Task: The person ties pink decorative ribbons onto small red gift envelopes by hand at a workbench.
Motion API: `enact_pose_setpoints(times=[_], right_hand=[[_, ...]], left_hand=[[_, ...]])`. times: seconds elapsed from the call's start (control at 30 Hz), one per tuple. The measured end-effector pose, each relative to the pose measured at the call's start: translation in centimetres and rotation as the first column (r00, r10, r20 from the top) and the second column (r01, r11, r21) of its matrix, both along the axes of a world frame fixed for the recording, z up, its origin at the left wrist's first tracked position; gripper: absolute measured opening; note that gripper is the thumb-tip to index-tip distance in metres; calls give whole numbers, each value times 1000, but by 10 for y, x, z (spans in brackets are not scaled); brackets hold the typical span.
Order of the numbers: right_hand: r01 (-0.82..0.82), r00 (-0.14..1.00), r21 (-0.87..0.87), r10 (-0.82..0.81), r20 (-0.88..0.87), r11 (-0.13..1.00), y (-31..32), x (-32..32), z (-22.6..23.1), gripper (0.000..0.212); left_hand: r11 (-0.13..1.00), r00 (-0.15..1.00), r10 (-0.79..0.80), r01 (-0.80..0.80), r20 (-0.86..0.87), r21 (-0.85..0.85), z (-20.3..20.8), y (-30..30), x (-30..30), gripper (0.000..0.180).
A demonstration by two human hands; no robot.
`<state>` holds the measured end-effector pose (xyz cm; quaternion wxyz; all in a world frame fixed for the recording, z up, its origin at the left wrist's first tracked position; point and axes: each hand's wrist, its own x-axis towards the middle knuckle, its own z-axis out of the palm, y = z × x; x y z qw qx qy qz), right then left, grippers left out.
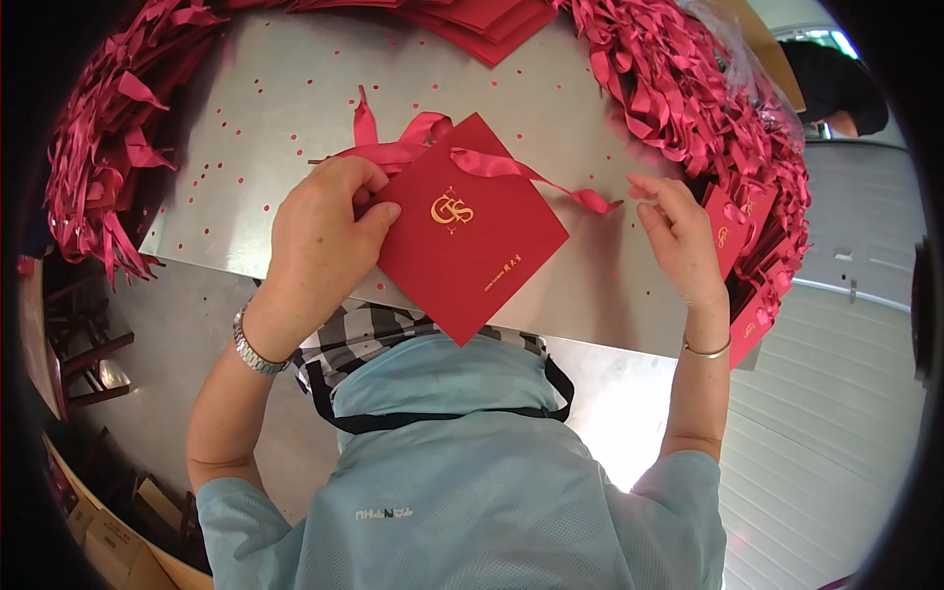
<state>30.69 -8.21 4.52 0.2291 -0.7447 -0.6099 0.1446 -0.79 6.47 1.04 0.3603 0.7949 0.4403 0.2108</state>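
Note:
A flat square red paper gift bag (472, 241) with gold print is held tilted, corner down, over the table's near edge. My left hand (329, 221) pinches its left side between thumb and fingers. A pink-red satin ribbon (492, 165) comes through near the bag's upper corner and trails right, its end (595, 202) hanging loose. More ribbon (366, 126) loops behind the bag. To the right, my right hand (678, 236) is raised with bent fingers and thumb apart, nothing visible between them, a short way from the ribbon end.
The metal table (285, 69) is strewn with small red paper dots. Heaps of ribbons lie at left (123, 147) and right (688, 98). Red paper pieces (482, 29) are stacked at the far edge, ribboned bags (752, 324) at right. Another person (836, 88) is at far right.

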Motion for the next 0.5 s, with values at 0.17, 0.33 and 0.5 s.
enact_pose_setpoints(times=[0.17,0.33,0.5], right_hand=[[-180,954,56,161,254,982,3,-11,-19,29],[18,999,78,-15,-46,997,-11,-22,-23,35],[-113,496,182,215,-842,977,-34,-52,21,31]], left_hand=[[1000,1000,1,-2,-29,-21,2,2,0,18],[991,1000,28,-28,-8,-134,6,3,-3,19],[998,1000,12,-12,-14,-56,2,9,-5,21]])
